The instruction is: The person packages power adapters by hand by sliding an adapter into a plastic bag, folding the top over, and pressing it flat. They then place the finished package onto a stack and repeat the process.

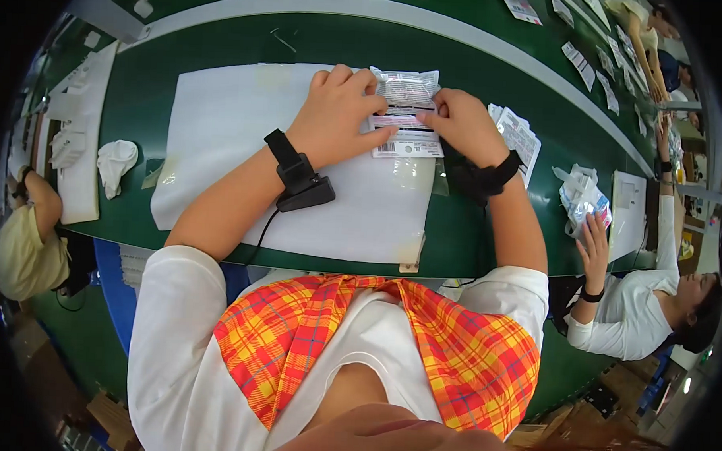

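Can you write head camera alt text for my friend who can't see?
A person's left hand and right hand touch a flat, rectangular plastic packet with white printed parts. It is over the right side of a big white sheet on a green table, with a pile of flat white printed pieces to the right.

White-and-pink packet, green table
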